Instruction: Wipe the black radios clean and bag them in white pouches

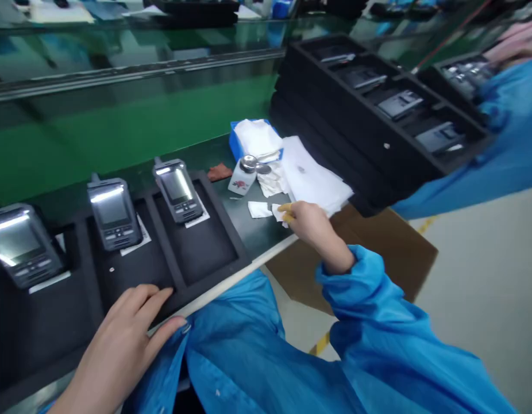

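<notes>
Right hand (311,225), fingers curled, touches a white pad (276,212) at its fingertips; grip unclear. Left hand (122,336), loosely open, rests on the black tray (211,250); beyond it, a handset (114,211) points lengthwise away, antenna (95,177) farthest.

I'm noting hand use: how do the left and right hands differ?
The left hand is at the black tray, the right hand at a small white piece. Yellow fingertip covers show on the right hand; none show on the left hand. Both are near the bench edge.
</notes>
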The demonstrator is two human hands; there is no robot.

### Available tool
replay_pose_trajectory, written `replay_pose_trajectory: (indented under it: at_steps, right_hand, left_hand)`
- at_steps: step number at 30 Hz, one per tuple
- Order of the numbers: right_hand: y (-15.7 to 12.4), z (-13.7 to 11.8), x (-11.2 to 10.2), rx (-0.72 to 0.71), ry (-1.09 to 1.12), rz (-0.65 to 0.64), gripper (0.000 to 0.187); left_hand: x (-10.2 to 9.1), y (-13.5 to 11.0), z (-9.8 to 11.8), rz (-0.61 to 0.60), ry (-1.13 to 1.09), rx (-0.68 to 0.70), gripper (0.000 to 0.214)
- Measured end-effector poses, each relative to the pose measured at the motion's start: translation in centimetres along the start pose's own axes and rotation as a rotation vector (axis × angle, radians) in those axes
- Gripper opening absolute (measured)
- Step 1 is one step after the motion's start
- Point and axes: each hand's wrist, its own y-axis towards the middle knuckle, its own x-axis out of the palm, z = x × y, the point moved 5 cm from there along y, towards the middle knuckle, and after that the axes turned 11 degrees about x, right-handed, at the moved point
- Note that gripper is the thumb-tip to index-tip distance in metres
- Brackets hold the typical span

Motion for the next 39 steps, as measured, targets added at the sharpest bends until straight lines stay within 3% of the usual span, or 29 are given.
replay_pose_trajectory:
  at_steps: [4,7,9,13,17,23,27,34,37,39]
  right_hand:
    - [0.0,-1.4,-3.6,-0.049,0.001,0.125,0.041]
    - [-0.5,-5.1,-7.4,-0.272,0.139,0.316,0.041]
    - [-0.7,-8.7,-8.8,-0.459,0.208,0.361,0.04]
    - [0.3,-16.0,-8.7,-0.761,0.198,0.34,0.042]
    - [2.1,-20.0,-7.1,-0.93,0.138,0.347,0.04]
    - [2.3,-20.5,-6.6,-0.996,0.101,0.399,0.031]
    - [2.3,-19.9,-6.0,-1.013,0.148,0.473,0.037]
    - [-1.6,-16.2,-4.2,-1.365,0.043,0.675,0.03]
    - [-0.9,-17.2,-4.8,-1.292,0.02,0.728,0.029]
    - [0.6,-18.8,-5.1,-1.179,0.05,0.644,0.034]
  left_hand:
    - [-0.5,2.1,1.2,0.041,0.118,-0.027,0.042]
    - [-0.6,4.0,1.8,0.127,0.228,-0.094,0.041]
    - [-0.3,4.9,2.2,0.167,0.258,-0.113,0.034]
    - [1.5,6.6,2.9,0.122,0.278,-0.06,0.04]
    - [3.8,7.2,2.4,-0.032,0.289,-0.086,0.068]
    - [4.6,6.9,2.2,-0.049,0.295,-0.073,0.072]
    - [4.3,6.9,2.4,-0.022,0.305,-0.062,0.069]
    - [4.2,7.0,2.5,0.012,0.287,-0.089,0.063]
    - [4.2,7.0,2.5,0.002,0.282,-0.094,0.062]
    - [4.2,7.0,2.5,-0.01,0.281,-0.099,0.061]
